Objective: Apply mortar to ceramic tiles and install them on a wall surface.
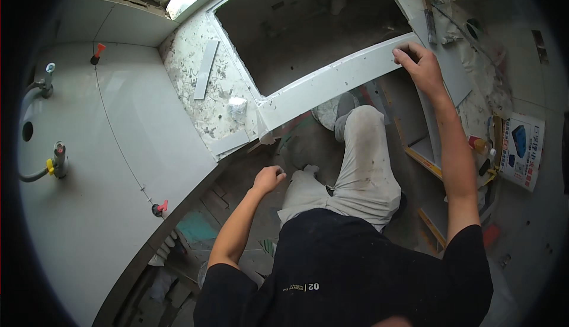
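Nearby, printed packaging, left hand loosely half-curled, right hand at white ledge, grip unclear

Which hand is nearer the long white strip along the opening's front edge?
Right. The right hand is at the right end of the white strip; the left hand is apart from it, closer to the body.

Right hand at right end of long white strip edging dark rectangular opening; contact unclear. Left hand loosely curled, apart from strip, near person's knee. Narrow white offcut and crumpled clear plastic on speckled surface, left of opening. Two red-handled tile levelers along joint in pale tiles. Printed carton far right.
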A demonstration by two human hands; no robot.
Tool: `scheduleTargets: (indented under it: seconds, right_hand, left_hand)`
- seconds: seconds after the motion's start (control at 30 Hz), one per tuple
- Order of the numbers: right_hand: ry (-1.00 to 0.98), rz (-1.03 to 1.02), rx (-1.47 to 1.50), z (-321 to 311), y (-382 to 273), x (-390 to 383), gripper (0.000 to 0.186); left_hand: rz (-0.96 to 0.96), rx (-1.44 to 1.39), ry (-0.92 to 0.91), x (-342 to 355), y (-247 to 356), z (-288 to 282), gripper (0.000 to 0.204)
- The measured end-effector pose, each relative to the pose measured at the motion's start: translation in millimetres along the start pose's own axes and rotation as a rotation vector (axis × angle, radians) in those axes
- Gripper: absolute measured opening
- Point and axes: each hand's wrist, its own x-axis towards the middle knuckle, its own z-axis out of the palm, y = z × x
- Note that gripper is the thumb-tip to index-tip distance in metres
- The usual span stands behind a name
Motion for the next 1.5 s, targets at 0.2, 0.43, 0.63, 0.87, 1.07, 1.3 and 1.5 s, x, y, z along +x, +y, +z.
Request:
scheduleTargets:
  seconds: [0.2,0.43,0.63,0.87,1.07,1.3,1.5]
  right_hand:
    - [0.037,0.312,0.353,120,24,-150,0.033]
    - [0.041,0.006,0.125,211,-73,-177,0.035]
    - [-0.096,-0.308,-0.244,288,-85,-206,0.045]
    - [-0.102,-0.226,-0.355,270,-28,-113,0.064]
    - [-0.090,-0.422,-0.414,362,-90,87,0.069]
    - [0.020,-0.646,-0.595,446,-120,317,0.070]
    - [-0.003,-0.718,-0.731,501,-111,389,0.064]
  left_hand:
    - [0.015,-0.690,0.301,-56,12,65,0.033]
    - [-0.068,-0.584,0.465,-126,-35,78,0.033]
    - [0.099,-0.883,0.841,-126,-30,56,0.029]
    - [0.230,-0.010,1.870,-268,80,-106,0.035]
    - [0.184,0.387,2.284,-310,95,-251,0.063]
    - [0.030,0.141,2.556,-273,76,-273,0.076]
    - [-0.633,1.193,2.422,-289,47,-256,0.065]
